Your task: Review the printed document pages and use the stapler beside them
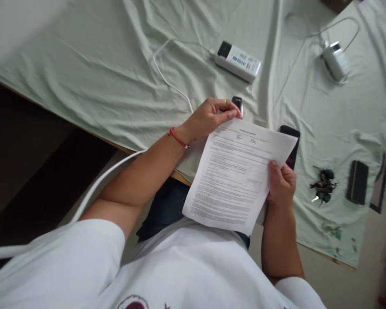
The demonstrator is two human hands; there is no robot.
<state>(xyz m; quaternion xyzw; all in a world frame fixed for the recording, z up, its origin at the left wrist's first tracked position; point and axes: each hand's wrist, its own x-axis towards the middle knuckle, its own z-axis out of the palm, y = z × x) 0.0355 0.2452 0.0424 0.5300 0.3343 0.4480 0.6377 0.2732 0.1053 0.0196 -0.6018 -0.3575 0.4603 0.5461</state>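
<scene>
Between the left hand (pixel 206 118) and the right hand (pixel 282 184) I see one printed sheet (pixel 230 180), its right edge pinched by the right thumb and fingers, while the left fingertips nearly meet at its top edge, whether gripping it I cannot tell. Beyond the sheet are one small dark object (pixel 237 101) and one white power bank (pixel 238 62); to its right, one black phone (pixel 295 150) partly covered, one key bunch (pixel 323 186), one dark case (pixel 357 182) and, farther up, one white device (pixel 336 62).
</scene>
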